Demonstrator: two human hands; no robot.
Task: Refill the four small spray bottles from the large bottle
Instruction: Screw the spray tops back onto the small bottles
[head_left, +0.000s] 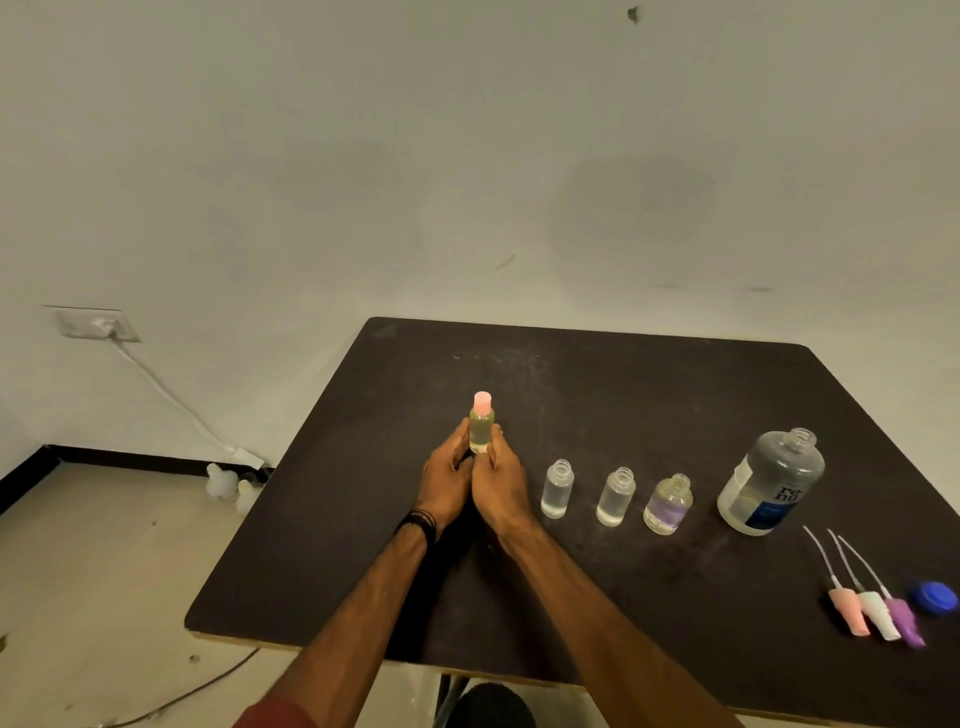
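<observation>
One small spray bottle with pink cap (481, 423), upright on the black table (597, 395), near its left edge; yellowish liquid inside. The left hand (445, 480) and right hand (497, 486) hold it at the base from either side, fingers curled round it. To its right, a row of three open small bottles (557, 488), (616, 496), (668, 504), uncapped. Further right, the large bottle (771, 480), open, partly full. Near the right edge lie three spray tops (878, 613), pink, white, purple, beside a blue cap (933, 597).

Pink-capped spray bottle (481, 430) upright; three bottles (616, 497) uncapped.
</observation>
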